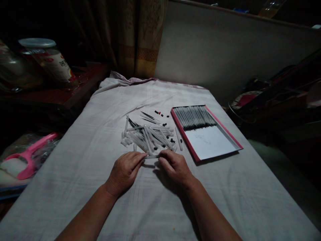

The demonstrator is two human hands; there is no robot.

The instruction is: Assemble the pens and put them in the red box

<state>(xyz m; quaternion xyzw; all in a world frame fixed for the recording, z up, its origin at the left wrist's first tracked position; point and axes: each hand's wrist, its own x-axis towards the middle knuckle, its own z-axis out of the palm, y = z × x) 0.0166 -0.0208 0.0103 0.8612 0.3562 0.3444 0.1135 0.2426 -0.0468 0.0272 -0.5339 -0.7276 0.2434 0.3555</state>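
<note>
Between my two hands a translucent pen [152, 156] lies level, just in front of a loose pile of clear pen barrels [147, 135]. My left hand [126, 167] pinches one end of it. Its other, dark end is in the fingers of my right hand [175, 166], which partly hide it. Small black plugs [172, 140] are scattered beside and behind the pile. Thin dark-tipped refills [147, 115] rest at its far side. To the right is a shallow pink-edged box [192, 142] with a row of clear, black-ended pens [194, 117] across its far half.
A pale checked cloth [82, 160] covers the table. At the left, a lidded jar [54, 63] stands on a dark red surface, and a pink plastic item [30, 154] lies lower down. Behind the table hang brown curtains [140, 36] beside a pale panel [213, 47].
</note>
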